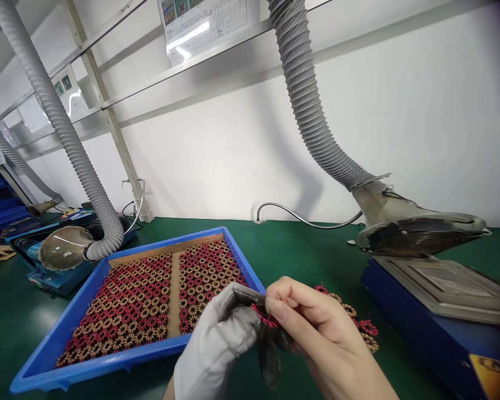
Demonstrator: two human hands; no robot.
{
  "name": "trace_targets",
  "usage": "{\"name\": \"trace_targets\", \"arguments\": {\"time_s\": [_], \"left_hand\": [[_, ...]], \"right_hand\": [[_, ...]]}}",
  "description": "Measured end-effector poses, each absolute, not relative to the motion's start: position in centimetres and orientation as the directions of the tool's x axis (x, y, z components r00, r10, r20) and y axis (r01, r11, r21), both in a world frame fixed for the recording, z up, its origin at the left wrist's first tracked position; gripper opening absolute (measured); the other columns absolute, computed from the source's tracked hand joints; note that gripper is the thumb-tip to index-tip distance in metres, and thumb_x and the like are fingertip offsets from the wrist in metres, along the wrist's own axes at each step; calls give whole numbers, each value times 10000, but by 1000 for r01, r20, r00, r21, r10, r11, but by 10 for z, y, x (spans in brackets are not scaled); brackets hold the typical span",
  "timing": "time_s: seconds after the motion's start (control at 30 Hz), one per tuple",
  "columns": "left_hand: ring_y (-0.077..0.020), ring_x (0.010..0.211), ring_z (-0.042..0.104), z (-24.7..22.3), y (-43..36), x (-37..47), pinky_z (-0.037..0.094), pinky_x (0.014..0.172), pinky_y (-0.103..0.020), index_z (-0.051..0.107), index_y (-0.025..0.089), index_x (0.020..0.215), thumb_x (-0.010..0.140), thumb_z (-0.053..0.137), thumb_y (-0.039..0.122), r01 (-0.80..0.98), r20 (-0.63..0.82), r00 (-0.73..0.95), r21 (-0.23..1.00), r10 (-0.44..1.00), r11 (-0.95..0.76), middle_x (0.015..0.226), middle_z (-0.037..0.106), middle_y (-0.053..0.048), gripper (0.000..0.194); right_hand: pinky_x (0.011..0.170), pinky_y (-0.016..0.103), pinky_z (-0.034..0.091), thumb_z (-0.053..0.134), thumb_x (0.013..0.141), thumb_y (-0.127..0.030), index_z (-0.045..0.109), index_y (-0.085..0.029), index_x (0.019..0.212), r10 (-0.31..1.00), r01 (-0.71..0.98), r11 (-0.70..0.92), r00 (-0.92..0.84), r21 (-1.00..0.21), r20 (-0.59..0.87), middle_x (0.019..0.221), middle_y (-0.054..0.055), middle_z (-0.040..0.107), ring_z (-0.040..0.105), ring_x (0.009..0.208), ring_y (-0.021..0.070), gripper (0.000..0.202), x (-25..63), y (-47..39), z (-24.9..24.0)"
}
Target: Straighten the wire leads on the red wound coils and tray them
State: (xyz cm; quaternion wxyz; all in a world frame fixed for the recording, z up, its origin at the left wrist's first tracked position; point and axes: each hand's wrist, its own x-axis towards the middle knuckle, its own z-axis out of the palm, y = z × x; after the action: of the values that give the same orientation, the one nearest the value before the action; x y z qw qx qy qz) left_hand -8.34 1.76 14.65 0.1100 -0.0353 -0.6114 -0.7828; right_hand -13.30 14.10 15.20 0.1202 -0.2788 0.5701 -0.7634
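Note:
My left hand (220, 339), in a white glove with dark grey fingertips, is closed round a small red wire-wound coil (267, 318). The bare thumb and bent forefinger of my right hand (316, 328) pinch at the right edge of that coil, so most of it is hidden. A loose dark grey glove finger hangs below the two hands. Behind my right hand, several red and copper-coloured coils (369, 328) lie on the green tabletop (275, 250). To the left of my hands, a blue tray (233, 244) holds many similar flower-shaped coils in two blocks, parted by a bare brown strip.
At the right stands a blue machine (404, 316) with a metal top plate, under an extraction hood (420, 230) on a grey ribbed hose (304, 100). Another hood (64, 248) hangs at the left, beyond the tray. A thin metal conduit (300, 215) runs along the wall.

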Motion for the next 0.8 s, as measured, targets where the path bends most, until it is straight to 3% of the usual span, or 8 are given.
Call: {"name": "trace_targets", "arguments": {"time_s": [0.2,0.33,0.4,0.5,0.57,0.67,0.73,0.8], "left_hand": [[-110,582,538,146,15,-78,416,533,-209,646,146,1016,712,714,453,187,197,-980,921,-5,-343,696,584,-24,437],[-101,555,565,146,18,-75,435,522,-179,659,136,944,703,739,423,210,213,-976,892,-37,-400,614,574,-9,383],[-86,535,577,143,19,-77,438,492,-160,660,158,906,689,755,399,253,250,-966,873,-63,-418,691,601,-12,338],[-20,436,529,137,20,-81,443,458,-152,640,214,913,715,733,382,367,366,-926,808,-96,-461,895,628,-17,276],[-3,374,472,135,19,-82,414,416,-150,612,233,935,734,706,410,418,430,-898,772,-91,-480,863,638,-12,284],[-76,492,539,136,16,-83,436,482,-186,619,179,872,695,733,434,366,369,-927,860,-62,-356,733,623,-22,331],[-110,602,559,138,16,-83,456,587,-214,623,145,780,669,763,368,273,267,-962,929,-59,-249,709,609,-26,285],[-111,610,543,140,19,-84,443,603,-221,597,140,716,653,769,279,201,197,-979,953,-42,-225,681,601,-19,230]], "right_hand": [[484,206,324,629,815,-366,627,-201,617,-415,-370,-350,-762,-860,497,561,-25,490,423,535,99,258,-140,140,148],[490,196,359,597,844,-271,619,-219,629,-349,-580,-282,-680,-764,645,563,-34,515,471,538,100,223,-139,145,150],[498,204,366,556,868,-279,576,-207,608,-409,-624,-203,-646,-755,644,560,-34,515,475,527,101,271,-139,150,151],[508,218,370,539,870,-289,521,-197,570,-602,-680,-35,-571,-733,558,552,-30,498,483,530,110,314,-143,159,150],[503,221,371,530,868,-272,515,-200,573,-644,-710,32,-554,-704,528,546,-32,458,472,528,114,305,-147,163,149],[515,224,400,517,877,-281,651,-217,778,-567,-715,-17,-568,-698,596,644,-5,502,506,580,129,179,-152,166,150],[516,228,412,517,884,-314,697,-236,952,-568,-694,-115,-541,-711,620,711,20,532,529,620,139,208,-152,164,153],[489,223,389,531,881,-332,734,-249,896,-592,-645,-212,-513,-734,622,679,16,510,503,587,127,220,-151,160,155]]}}
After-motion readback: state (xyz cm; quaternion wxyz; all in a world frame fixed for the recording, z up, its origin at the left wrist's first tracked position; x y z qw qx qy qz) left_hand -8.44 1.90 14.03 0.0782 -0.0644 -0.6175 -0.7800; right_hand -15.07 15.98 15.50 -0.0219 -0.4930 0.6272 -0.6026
